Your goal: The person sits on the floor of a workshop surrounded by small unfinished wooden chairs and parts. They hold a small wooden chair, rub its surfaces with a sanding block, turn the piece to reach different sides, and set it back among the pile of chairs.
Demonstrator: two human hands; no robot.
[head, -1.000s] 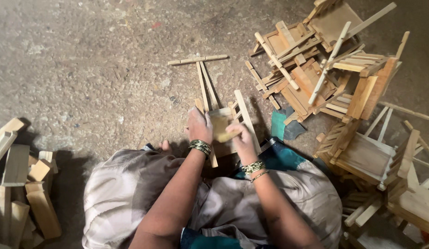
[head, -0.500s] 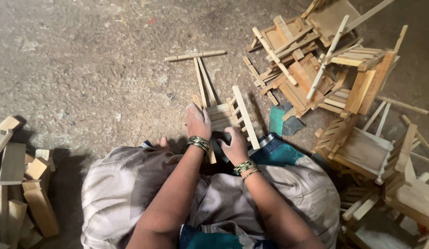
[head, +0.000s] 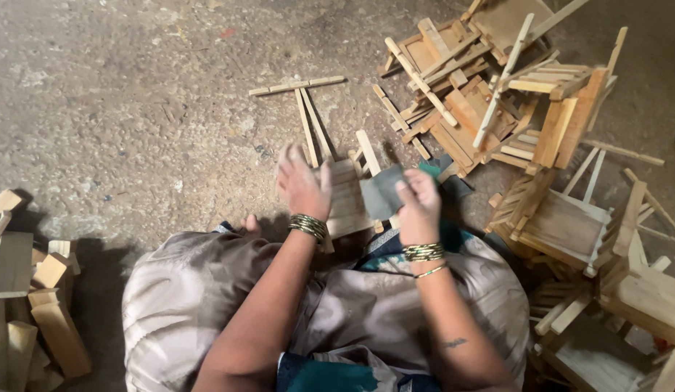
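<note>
I sit on the ground with a small slatted wooden frame [head: 350,197] propped against my knees. My left hand [head: 302,186] grips its left side and steadies it. My right hand [head: 418,205] pinches a dark grey sheet of sandpaper [head: 381,193] and holds it against the frame's right edge. Bangles ring both wrists. The lower part of the frame is hidden behind my hands and lap.
A heap of unfinished small wooden chairs and slats [head: 497,101] fills the upper right and right side. A T-shaped piece of thin sticks [head: 302,101] lies on the concrete floor beyond the frame. Short wooden blocks [head: 33,290] are piled at the left.
My right hand has lifted off the frame and now holds the grey sandpaper up in view. My left hand stays on the frame's left side.
</note>
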